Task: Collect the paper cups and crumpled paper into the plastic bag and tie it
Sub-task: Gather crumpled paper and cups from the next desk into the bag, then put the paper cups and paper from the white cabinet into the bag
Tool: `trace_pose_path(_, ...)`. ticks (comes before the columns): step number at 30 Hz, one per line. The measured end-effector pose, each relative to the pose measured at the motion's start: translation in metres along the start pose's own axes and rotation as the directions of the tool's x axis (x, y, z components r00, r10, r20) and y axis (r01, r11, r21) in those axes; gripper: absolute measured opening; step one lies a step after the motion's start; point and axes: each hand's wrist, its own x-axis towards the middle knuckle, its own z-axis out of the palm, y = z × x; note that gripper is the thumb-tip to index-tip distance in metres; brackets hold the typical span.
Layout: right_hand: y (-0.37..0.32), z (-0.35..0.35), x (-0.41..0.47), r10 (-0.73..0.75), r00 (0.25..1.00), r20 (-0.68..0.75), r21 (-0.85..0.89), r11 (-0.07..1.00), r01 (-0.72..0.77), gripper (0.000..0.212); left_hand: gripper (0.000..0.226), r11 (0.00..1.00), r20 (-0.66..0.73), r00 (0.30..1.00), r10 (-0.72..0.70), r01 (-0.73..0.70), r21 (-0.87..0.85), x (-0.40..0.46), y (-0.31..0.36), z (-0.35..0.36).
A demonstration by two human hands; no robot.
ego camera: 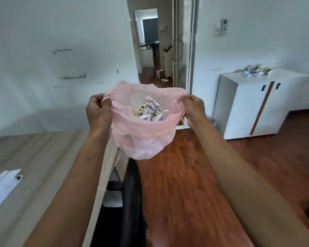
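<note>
Holding the pink plastic bag (146,129) up between you, you have your left hand (98,113) and right hand (194,111) each pinching a side of its rim with curled fingers, so the mouth is stretched wide and the load hangs clear of the desk (43,157) and floor. Inside sit crumpled paper (152,108) and what look like flattened paper cups (141,111). Farther off, on the white cabinet (248,104), a small heap of scraps (253,71) lies, probably more to collect before you tie.

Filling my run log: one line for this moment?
left hand: grips rim | right hand: grips rim | plastic bag: open, untied, aloft | crumpled paper: inside
</note>
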Motion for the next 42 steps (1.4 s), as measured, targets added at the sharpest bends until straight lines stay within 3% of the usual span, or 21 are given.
trace_pose_path(9,-0.032,-0.208,0.046,0.025,0.978,-0.206,-0.022,0.999,-0.031,0.007,0.014,0.987,0.245,0.96,-0.134,0.151,-0.051,-0.089,-0.012,0.202)
trace_pose_path(17,-0.018,-0.34,0.08,0.078,0.907,-0.414,0.02,0.997,-0.077,0.013,0.01,0.97,0.425,0.88,-0.214,0.242,-0.013,-0.144,-0.04,0.335)
trace_pose_path(25,0.014,-0.421,0.161,0.107,0.844,-0.526,0.006,0.993,-0.122,0.009,0.011,0.956,0.535,0.809,-0.244,0.294,-0.008,-0.155,-0.09,0.475)
trace_pose_path(32,0.02,-0.464,0.304,0.136,0.798,-0.587,-0.043,0.979,-0.198,0.006,0.019,0.928,0.585,0.74,-0.33,0.366,0.06,-0.116,-0.137,0.625)
trace_pose_path(42,0.016,-0.518,0.499,0.078,0.814,-0.576,-0.114,0.978,-0.175,0.015,0.024,0.944,0.597,0.738,-0.316,0.307,0.121,-0.044,-0.179,0.815)
